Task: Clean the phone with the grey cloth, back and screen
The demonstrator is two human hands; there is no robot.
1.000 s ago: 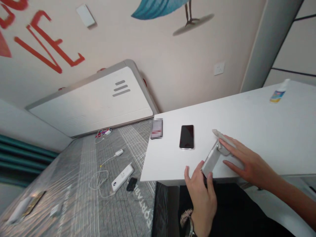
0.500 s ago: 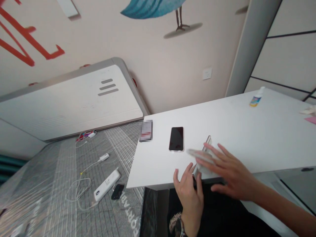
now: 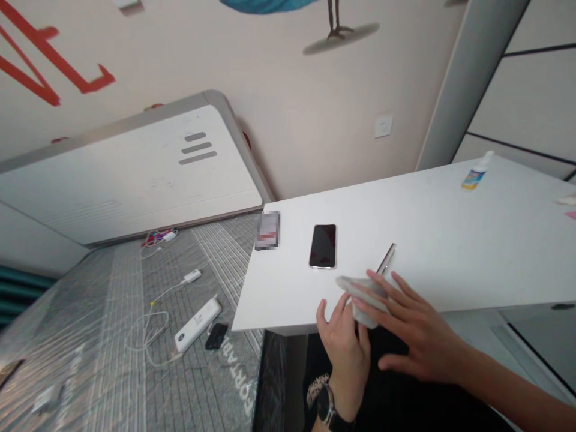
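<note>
Low at the table's front edge, my left hand (image 3: pixel 342 342) grips the near end of a thin, flat, phone-like device (image 3: pixel 387 259), tilted nearly edge-on with a shiny rim. A pale grey-white cloth (image 3: pixel 366 315) covers much of it. My right hand (image 3: pixel 423 330) presses this cloth against the device, fingers stretched out over it and thumb apart. The device's face and its lower end are hidden by the cloth and hands. A dark-screened smartphone (image 3: pixel 323 246) lies flat on the white table (image 3: pixel 288 294), left of and beyond my hands.
A blurred-out flat item (image 3: pixel 268 230) lies at the table's left edge. A white bottle (image 3: pixel 477 172) lies or leans at the far right. Left of the table, a plastic-covered bed (image 3: pixel 117 270) bears a white power bank (image 3: pixel 198 323), cables and a small black object (image 3: pixel 216 336).
The cloth and my right hand have shifted slightly down and left over the device, covering more of its lower end. The device looks more edge-on. The whole view has shifted a little.
</note>
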